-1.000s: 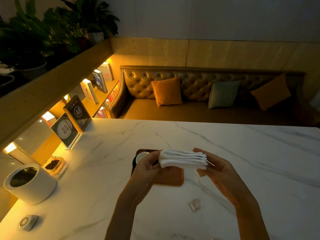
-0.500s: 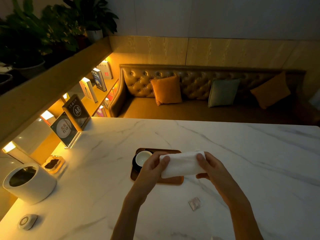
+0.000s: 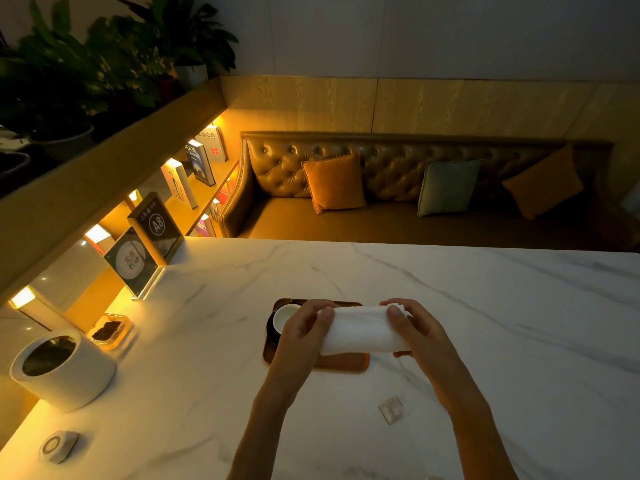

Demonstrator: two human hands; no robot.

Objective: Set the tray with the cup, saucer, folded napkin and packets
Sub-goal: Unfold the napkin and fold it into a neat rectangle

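We hold a folded white napkin (image 3: pixel 362 329) above a brown tray (image 3: pixel 346 362) on a marble table (image 3: pixel 485 306), our left hand (image 3: pixel 301 332) pinching its left end and our right hand (image 3: pixel 415 332) clamped on its right end. A white cup (image 3: pixel 285 314) sits on a dark saucer (image 3: pixel 270 328) at the tray's left (partly hidden by our fingers). One small packet (image 3: pixel 391 409) lies on the table near our right wrist.

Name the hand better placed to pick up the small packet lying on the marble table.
Right. The right hand sits on the same side as the small clear packet; the left hand would have to cross over.
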